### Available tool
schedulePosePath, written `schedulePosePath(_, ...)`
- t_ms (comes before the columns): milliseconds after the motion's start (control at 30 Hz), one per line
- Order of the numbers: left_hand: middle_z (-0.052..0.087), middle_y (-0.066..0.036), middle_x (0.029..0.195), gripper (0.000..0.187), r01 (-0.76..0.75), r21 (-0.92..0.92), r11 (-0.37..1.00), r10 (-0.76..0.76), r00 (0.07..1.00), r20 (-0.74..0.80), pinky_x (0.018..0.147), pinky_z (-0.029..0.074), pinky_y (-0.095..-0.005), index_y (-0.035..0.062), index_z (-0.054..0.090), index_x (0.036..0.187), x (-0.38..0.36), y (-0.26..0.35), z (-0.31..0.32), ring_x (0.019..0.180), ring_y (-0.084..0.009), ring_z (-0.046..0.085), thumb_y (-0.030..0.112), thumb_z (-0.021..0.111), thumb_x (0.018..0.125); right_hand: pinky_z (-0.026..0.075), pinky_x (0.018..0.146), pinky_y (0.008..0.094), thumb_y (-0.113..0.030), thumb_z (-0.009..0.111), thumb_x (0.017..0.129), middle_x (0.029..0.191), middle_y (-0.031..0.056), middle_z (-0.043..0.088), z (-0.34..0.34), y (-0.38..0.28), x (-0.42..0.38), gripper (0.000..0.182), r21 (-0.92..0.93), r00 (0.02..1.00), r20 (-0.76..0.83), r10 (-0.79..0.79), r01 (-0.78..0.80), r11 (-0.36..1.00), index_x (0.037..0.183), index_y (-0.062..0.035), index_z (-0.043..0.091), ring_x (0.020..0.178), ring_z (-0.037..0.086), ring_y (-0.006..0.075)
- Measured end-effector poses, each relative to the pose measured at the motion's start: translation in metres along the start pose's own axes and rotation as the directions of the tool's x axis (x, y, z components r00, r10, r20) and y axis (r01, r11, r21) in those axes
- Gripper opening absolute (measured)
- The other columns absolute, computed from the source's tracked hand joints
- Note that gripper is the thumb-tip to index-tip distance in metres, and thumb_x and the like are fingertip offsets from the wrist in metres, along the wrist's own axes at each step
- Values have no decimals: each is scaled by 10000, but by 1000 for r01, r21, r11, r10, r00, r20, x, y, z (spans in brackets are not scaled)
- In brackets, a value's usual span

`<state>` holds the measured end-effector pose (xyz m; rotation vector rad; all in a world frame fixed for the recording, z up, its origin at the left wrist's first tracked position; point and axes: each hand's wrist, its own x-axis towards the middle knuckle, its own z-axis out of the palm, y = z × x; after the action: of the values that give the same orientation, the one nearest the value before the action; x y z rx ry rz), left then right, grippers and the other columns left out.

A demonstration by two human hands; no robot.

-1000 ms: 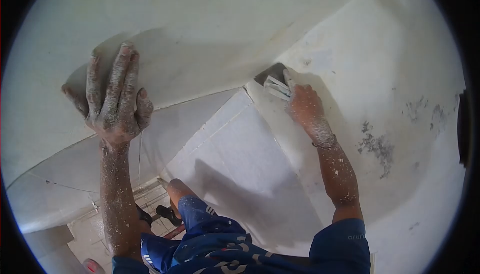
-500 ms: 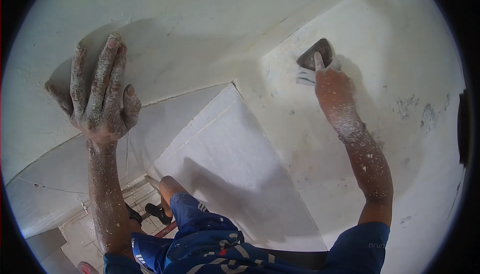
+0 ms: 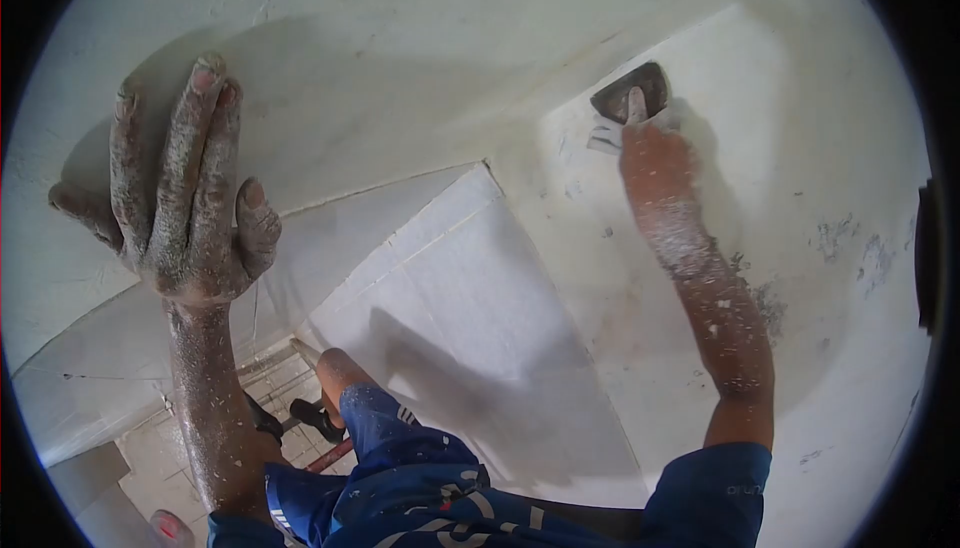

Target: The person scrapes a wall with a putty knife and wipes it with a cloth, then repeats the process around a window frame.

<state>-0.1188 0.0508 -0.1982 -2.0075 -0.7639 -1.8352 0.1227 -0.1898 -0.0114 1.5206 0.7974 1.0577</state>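
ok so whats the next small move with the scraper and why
Probably a short stroke of the scraper along the wall toward the dark marks: the right hand has a finger on its blade, which sits near the wall's edge, away from them.

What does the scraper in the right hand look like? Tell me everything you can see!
The scraper has a dark, flat, smudgy blade that looks like metal, with a rounded corner. Pale, flat pieces stick out beside it. The right hand holds it, one finger stretched onto the blade, and hides the rest. It seems to lie against the pale wall, near a corner line.
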Motion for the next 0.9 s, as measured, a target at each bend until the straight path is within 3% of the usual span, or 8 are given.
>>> schedulePosePath(233,600,77,1215,368,4,33,999,-6,999,34,1128,-106,-510,249,643,1128,2,-2,-1,1224,-229,488,382,344,958,450,744,378,-96,569,765,912,108,519,-15,-6,9,423,73,986,164,38,-51,996,1178,-25,508,842,524,233)
schedulePosePath(333,602,78,1211,365,-13,40,999,11,999,48,1131,-106,-496,247,641,1132,2,-2,-4,1219,-224,494,379,348,958,446,759,397,-103,568,782,907,116,510,-8,0,-2,367,72,978,-141,-156,167,983,1138,-29,518,853,522,241)
schedulePosePath(500,610,84,1197,346,22,1,1000,-22,999,25,1134,-96,-494,258,646,1124,2,1,-2,1225,-206,488,385,373,954,449,774,416,-85,559,792,934,121,517,-21,-11,23,273,258,924,383,5,-112,960,1060,-42,532,893,528,259)
schedulePosePath(567,610,84,1197,346,14,15,1000,-14,999,46,1135,-92,-497,251,647,1123,4,3,-5,1224,-205,489,381,375,953,448,785,423,-88,560,786,961,153,528,35,-11,0,340,-191,850,-480,-217,140,972,1117,-21,527,908,529,273)
schedulePosePath(700,606,86,1204,356,16,8,1000,-16,1000,4,1140,-80,-496,223,649,1123,6,5,-4,1221,-212,492,363,368,955,447,781,426,-91,579,763,940,188,530,-32,-3,14,466,277,926,340,-165,69,958,1207,24,492,882,532,287)
schedulePosePath(833,587,32,1247,341,-57,-59,997,50,992,-118,1139,5,-496,174,615,1178,7,5,0,1263,-255,448,304,393,955,515,558,304,-103,566,835,744,50,595,-34,-20,17,278,348,984,173,-36,-27,937,1101,-23,574,687,637,185)
schedulePosePath(867,587,22,1249,345,-52,-93,994,40,991,-127,1137,8,-499,161,611,1186,8,6,1,1272,-260,438,290,396,948,515,549,321,-93,547,831,733,86,608,20,-27,-8,386,346,862,-505,45,154,926,1208,-11,536,666,638,206)
schedulePosePath(900,586,13,1251,350,-45,-119,992,27,989,-143,1135,11,-502,148,608,1193,10,6,2,1282,-266,428,276,400,942,518,565,341,-108,535,837,748,107,612,2,-29,-15,427,505,981,-179,78,24,863,1250,0,500,674,639,221)
